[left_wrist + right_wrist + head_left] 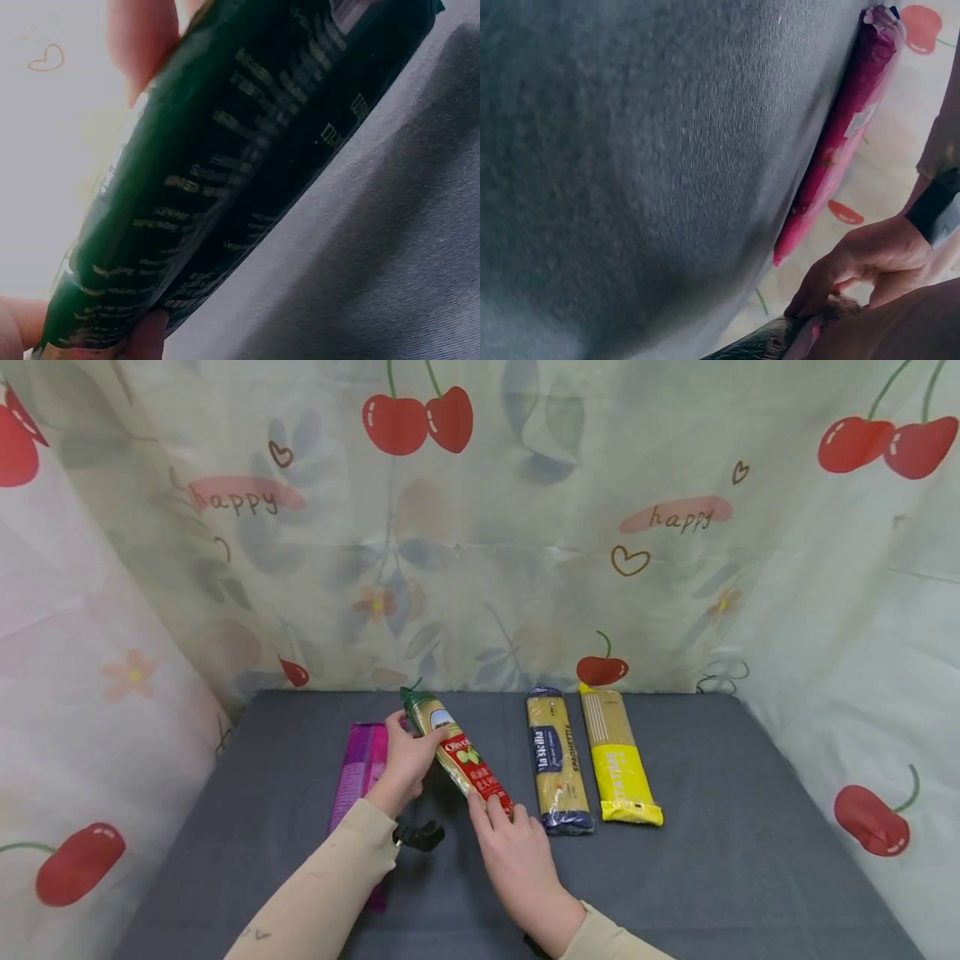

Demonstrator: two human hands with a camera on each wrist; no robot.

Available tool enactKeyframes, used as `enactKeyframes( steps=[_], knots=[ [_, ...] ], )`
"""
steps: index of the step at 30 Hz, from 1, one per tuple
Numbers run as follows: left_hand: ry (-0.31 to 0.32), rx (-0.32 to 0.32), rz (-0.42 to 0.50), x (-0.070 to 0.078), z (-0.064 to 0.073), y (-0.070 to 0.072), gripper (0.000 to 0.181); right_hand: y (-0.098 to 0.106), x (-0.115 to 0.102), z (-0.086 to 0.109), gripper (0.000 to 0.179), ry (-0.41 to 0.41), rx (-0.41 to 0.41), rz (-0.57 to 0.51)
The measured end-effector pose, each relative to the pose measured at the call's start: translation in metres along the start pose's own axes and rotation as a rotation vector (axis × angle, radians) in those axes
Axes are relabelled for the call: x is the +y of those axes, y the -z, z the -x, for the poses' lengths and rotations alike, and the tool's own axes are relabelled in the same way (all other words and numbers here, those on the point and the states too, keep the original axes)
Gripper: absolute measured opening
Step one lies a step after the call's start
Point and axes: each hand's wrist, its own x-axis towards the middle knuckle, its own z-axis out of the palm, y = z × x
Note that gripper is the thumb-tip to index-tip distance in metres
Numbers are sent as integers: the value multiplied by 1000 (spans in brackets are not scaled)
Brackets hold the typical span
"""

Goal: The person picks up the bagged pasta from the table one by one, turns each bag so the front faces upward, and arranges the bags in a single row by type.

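Note:
A spaghetti packet with a green end and a red label point(467, 760) is held tilted above the dark cloth. My left hand point(405, 764) grips its upper part, thumb across the front. At the lower end, the fingers of my right hand point(517, 856) hold the red part. The left wrist view shows the packet's dark green back point(202, 180) close up, with fingertips at its edges. Beside my left forearm lies a purple packet point(360, 768), partly covered by the arm; in the right wrist view it appears as a pink-purple packet point(840, 142).
To the right lie a blue-banded spaghetti packet point(558, 768) and a yellow pasta packet point(622, 768), side by side. Dark grey cloth point(720, 860) covers the table. Cherry-patterned curtains point(465, 568) hang at the back and both sides.

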Motion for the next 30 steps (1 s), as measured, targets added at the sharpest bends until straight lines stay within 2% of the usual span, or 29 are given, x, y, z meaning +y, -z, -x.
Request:
enactKeyframes(
  steps=[8,16,20,24,30],
  knots=[
    [9,23,5,-12,1,1,78,1,-3,4,61,-12,-46,-26],
    [-8,59,87,-8,0,1,72,4,1,1,64,-24,-61,-48],
    [-16,61,133,-2,0,5,70,9,7,-2,65,-57,-102,-171],
    [-18,57,158,5,1,8,71,15,14,-7,57,-114,-179,-336],
    [-24,31,201,10,3,10,69,18,29,-12,47,-273,-308,-574]
  ],
)
